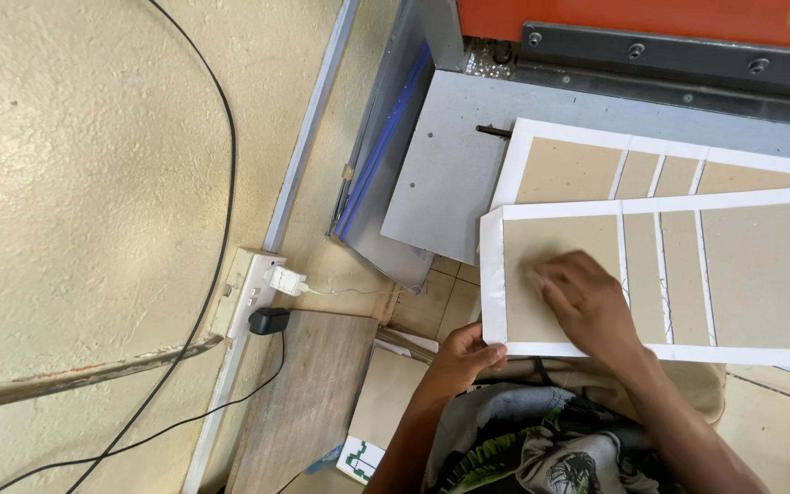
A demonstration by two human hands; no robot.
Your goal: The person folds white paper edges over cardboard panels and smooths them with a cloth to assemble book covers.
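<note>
pressing a cardboard sheet [596, 274] flat
left hand [464, 357] pinching its near edge, right hand [587, 306] resting on top, fingers loosely curled.

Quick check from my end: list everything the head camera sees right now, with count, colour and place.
Board cover: 1, tan panels, white border, front, under both hands.
Second board cover: 1, tan and white, behind it on the machine bed.
Machine bed: 1, grey, top centre, below an orange body.
Power strip: 1, white, on wall, with white charger and black plug.
Cables: black, across cream wall.
Wooden plank: 1, brown-grey, lower centre.
Left hand: grips cover's near-left corner.
Right hand: pressed flat on cover.
</note>
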